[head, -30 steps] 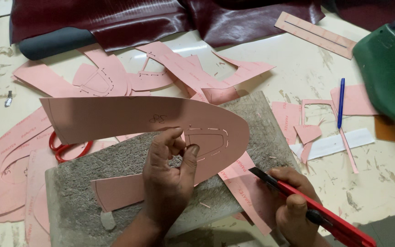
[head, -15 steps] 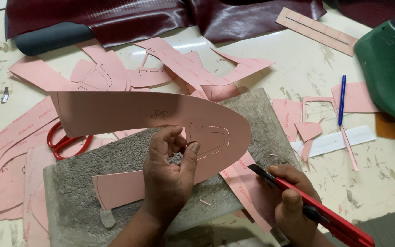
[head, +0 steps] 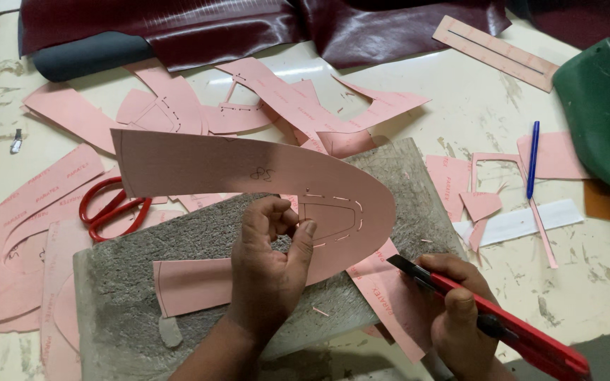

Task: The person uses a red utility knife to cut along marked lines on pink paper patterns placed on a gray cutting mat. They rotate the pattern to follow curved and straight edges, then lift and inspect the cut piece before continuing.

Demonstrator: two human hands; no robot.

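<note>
The left hand (head: 271, 271) pinches the inner edge of the big pink paper pattern (head: 248, 173), lifting it off the grey cutting board (head: 128, 282) on the bench (head: 474, 106). At four o'clock, the right hand (head: 460, 321) is clamped around a red knife (head: 503, 328), its blade resting clear of the pattern.

- Red-handled scissors (head: 111, 208) lie on the desk (head: 460, 113) at the left, among loose pink paper pieces (head: 58, 113).
- A blue pen (head: 532, 159) lies at the right, beside a white strip (head: 524, 222).
- Dark red glossy leather (head: 248, 25) is heaped along the far edge.
- A green plastic form (head: 601, 106) sits at the right edge.
- A long pink strip (head: 494, 53) lies near the leather.
</note>
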